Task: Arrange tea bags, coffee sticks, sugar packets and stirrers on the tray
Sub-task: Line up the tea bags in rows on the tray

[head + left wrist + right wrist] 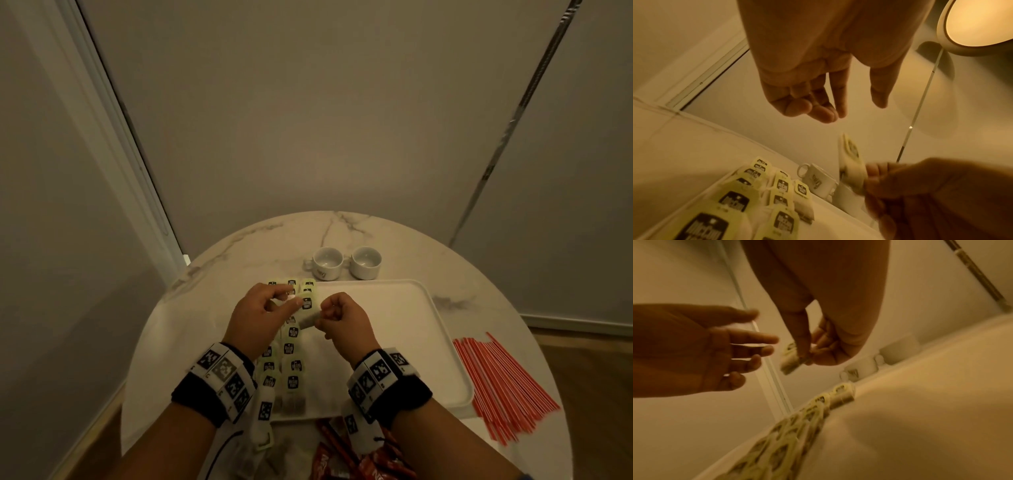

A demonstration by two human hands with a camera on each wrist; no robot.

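Note:
A white tray (394, 325) lies on a round marble table. Rows of tea bags (289, 349) with pale green tags fill its left part; they also show in the left wrist view (781, 186) and in the right wrist view (797, 418). My right hand (325, 313) pinches one tea bag (306, 322) just above those rows, seen close up in the right wrist view (791, 358). My left hand (284, 301) hovers beside it to the left, fingers loosely spread (849, 110), and holds nothing.
Two white cups (327, 262) (365, 262) stand behind the tray. A pile of red stirrers (503, 380) lies right of the tray. Red coffee sticks (342, 459) and loose tea bags (263, 445) lie at the table's near edge. Walls close in behind.

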